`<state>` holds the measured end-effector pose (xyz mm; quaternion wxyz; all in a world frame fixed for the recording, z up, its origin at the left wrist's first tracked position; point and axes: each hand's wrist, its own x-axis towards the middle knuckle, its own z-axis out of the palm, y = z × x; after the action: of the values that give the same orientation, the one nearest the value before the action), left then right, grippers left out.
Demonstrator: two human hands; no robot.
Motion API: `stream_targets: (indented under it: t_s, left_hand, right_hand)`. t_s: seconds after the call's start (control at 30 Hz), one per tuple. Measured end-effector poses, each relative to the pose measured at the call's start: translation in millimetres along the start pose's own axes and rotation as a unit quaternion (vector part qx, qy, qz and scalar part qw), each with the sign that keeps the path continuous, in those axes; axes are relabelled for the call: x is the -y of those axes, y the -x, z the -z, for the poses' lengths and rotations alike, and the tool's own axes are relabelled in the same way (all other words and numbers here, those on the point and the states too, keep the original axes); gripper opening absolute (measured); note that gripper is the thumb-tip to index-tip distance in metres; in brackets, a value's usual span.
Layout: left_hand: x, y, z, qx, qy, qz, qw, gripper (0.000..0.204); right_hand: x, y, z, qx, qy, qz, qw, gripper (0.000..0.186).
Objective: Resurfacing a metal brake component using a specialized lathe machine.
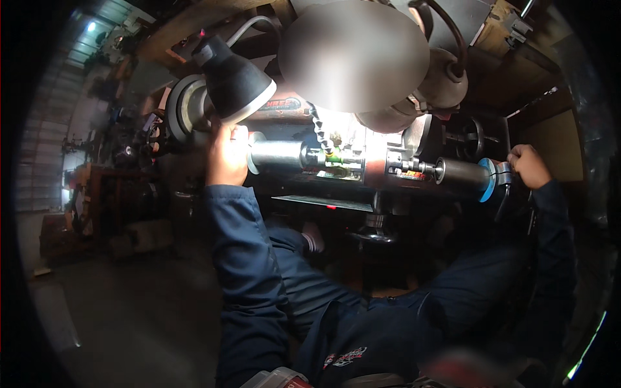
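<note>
My left hand (pixel 228 156) is raised to the left end of a bench machine, under the lamp shade. Its fingers are curled in beside a grey metal cylinder (pixel 279 156); what they grip is hidden. At the machine's right end, my right hand (pixel 529 166) is closed just past a blue ring (pixel 488 180) on a second grey cylinder (pixel 460 176). What it holds is too small to make out. A dark lever (pixel 502 204) hangs below the ring. Between the two cylinders, a brightly lit fixture (pixel 346 161) carries small metal parts.
A black-shaded work lamp (pixel 234 84) stands over my left hand. A segmented hose (pixel 317 129) reaches down to the lit fixture. Above is a rounded grey housing (pixel 444 84), partly blurred. A metal handwheel (pixel 374 233) sits below the machine, in front of my legs.
</note>
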<state>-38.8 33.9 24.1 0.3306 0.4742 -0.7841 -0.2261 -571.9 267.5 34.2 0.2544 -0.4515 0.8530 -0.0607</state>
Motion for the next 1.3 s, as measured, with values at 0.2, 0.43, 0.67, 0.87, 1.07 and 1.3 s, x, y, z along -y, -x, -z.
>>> stream_targets:
  t_s: [0.2,0.43,0.67,0.87,1.07,1.3]
  left_hand:
    - [2,-3,-3,-0.015,-0.02,0.002,1.0,0.025]
    - [19,-6,-5,-0.029,-0.033,-0.045,0.998,0.024]
    - [23,-7,-5,-0.041,-0.041,-0.038,0.998,0.028]
    - [29,-4,-5,-0.042,-0.033,-0.026,0.998,0.026]
    - [36,-7,-8,-0.041,-0.05,-0.049,0.997,0.02]
    - [51,-10,-12,-0.019,-0.06,-0.019,0.998,0.024]
  right_hand:
    - [8,44,-18,-0.227,0.003,0.049,0.973,0.013]
    - [16,65,-40,-0.371,-0.021,0.064,0.926,0.017]
    - [19,76,-70,-0.486,-0.051,0.091,0.868,0.024]
    - [22,79,-109,-0.6,-0.057,0.098,0.792,0.042]
    - [-21,84,-156,-0.591,-0.047,0.103,0.799,0.053]
    - [10,43,11,-0.392,-0.137,0.101,0.904,0.057]
